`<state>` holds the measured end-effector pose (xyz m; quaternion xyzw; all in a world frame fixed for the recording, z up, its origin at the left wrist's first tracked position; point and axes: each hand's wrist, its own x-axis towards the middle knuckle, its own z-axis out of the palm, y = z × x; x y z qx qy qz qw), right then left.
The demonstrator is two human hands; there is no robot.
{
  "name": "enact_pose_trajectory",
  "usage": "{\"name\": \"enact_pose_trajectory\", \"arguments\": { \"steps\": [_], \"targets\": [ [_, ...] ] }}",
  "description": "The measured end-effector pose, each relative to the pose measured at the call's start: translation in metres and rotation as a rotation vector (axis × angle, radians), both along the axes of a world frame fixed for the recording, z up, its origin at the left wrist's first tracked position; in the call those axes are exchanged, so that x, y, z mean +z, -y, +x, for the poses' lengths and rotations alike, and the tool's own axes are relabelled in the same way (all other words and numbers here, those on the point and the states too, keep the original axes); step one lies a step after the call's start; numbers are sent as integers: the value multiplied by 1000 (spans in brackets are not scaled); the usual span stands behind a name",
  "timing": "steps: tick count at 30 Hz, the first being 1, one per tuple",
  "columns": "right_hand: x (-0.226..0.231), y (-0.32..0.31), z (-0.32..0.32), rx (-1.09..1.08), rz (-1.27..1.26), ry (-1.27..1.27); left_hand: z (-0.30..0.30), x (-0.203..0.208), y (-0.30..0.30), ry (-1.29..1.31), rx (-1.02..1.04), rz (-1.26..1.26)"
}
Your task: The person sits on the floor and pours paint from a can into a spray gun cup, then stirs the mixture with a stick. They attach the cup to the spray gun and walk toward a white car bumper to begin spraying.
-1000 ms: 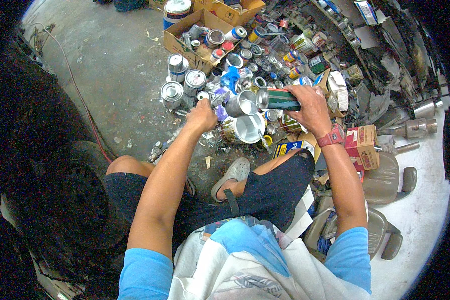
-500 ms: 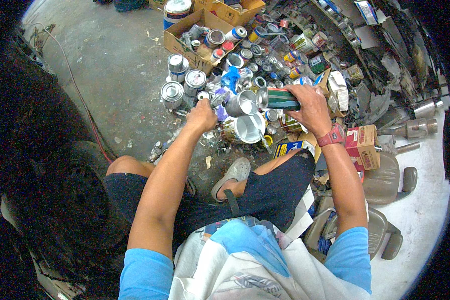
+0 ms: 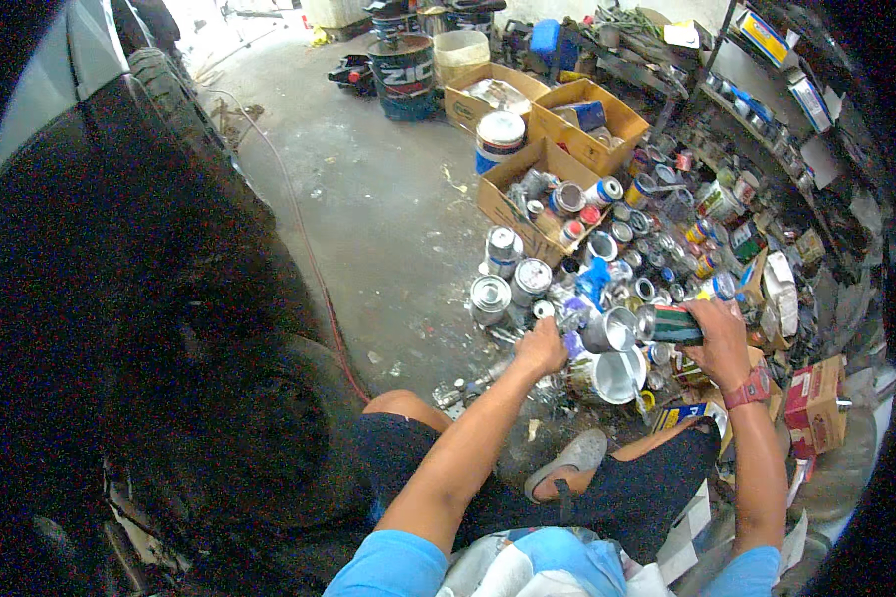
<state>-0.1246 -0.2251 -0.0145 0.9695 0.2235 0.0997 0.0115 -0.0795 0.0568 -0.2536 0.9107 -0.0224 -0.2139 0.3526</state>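
My left hand (image 3: 542, 345) is closed around what looks like a spray gun; its grip is mostly hidden by my fingers. The open silver metal cup (image 3: 610, 329) beside it faces up and toward me. My right hand (image 3: 719, 333) holds a dark green tin can (image 3: 675, 324) on its side, fingers wrapped over its base end. The can's open mouth points left, at the cup's rim. Just below the cup stands a larger open paint can (image 3: 617, 377) with a whitish inside. A crumpled blue cloth or plastic (image 3: 594, 282) lies beyond the cup.
Lidded silver cans (image 3: 490, 298) stand left of my left hand. Many used cans crowd the floor ahead, beside a cardboard box (image 3: 508, 199) of cans. A dark vehicle wheel (image 3: 259, 428) is at left, with a red hose (image 3: 309, 254) along the floor. A shelf (image 3: 747, 109) lines the right.
My view has swung up and left, so the scene sits farther right and lower. Both hands keep their hold, with the green can still tipped at the cup.
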Motion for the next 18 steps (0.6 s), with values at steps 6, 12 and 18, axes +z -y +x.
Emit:
{"name": "enact_pose_trajectory", "arguments": {
  "steps": [6,12,18],
  "targets": [
    [-2,-4,2,-15,25,23,2,7,-5,2,34,-11],
    [-9,6,2,-70,36,-22,12,-15,-7,44,17,-69],
    [-28,11,4,-90,206,20,18,-5,-21,84,23,-46]
  ]
}}
